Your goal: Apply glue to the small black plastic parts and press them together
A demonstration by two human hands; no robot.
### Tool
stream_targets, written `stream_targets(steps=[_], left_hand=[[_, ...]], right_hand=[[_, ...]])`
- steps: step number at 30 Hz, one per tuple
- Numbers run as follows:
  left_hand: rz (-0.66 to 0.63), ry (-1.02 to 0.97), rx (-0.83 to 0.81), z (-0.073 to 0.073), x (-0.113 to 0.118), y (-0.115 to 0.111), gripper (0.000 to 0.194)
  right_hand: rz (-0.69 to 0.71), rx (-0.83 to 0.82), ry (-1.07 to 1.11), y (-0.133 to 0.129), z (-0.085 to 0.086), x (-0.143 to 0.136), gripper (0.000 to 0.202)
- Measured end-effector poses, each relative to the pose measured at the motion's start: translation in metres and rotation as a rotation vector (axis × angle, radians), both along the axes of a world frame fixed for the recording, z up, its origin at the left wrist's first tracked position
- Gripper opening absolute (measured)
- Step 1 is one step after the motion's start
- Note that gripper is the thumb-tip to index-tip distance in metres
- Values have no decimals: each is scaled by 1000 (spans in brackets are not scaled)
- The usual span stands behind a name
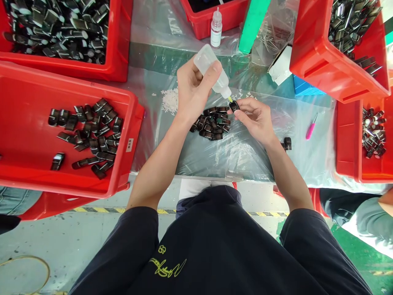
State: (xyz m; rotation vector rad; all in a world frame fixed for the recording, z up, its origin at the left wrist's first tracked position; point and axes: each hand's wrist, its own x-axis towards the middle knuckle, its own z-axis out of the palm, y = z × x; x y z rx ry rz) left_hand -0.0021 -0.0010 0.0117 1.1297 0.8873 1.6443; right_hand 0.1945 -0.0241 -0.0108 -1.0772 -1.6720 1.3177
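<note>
My left hand (196, 84) is wrapped round a translucent squeeze bottle (211, 69), which tilts down to the right. The bottle's yellowish tip meets, or nearly meets, a small glossy black part (234, 106). That part is pinched between the thumb and fingers of my right hand (253, 119). Just below the bottle, a pile of dark parts (213, 125) lies on the plastic-covered table (245, 159). Small white pieces (170, 100) are heaped beside my left wrist, and a few more lie scattered behind my right hand.
Red bins of dark parts stand at the left (30, 164), upper left (118, 41), upper right (316, 61) and right (348, 143). A small bottle (216, 29) stands at the back. A pink-handled tool (310, 131) lies right. People sit at both sides.
</note>
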Motion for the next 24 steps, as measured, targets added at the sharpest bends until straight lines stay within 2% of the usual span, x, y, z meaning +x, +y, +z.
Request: stream_targets(steps=[4, 9, 18, 24], left_hand=[[37, 26, -89, -1, -1, 2, 40], [2, 55, 10, -4, 0, 6, 52], [-25, 45, -109, -2, -1, 5, 50], [2, 117, -13, -1, -1, 6, 56]], right_hand=[[30, -14, 25, 0, -1, -1, 48], [69, 33, 76, 2, -5, 0, 46], [68, 37, 86, 3, -6, 2, 46], [64, 29, 94, 3, -7, 2, 46]])
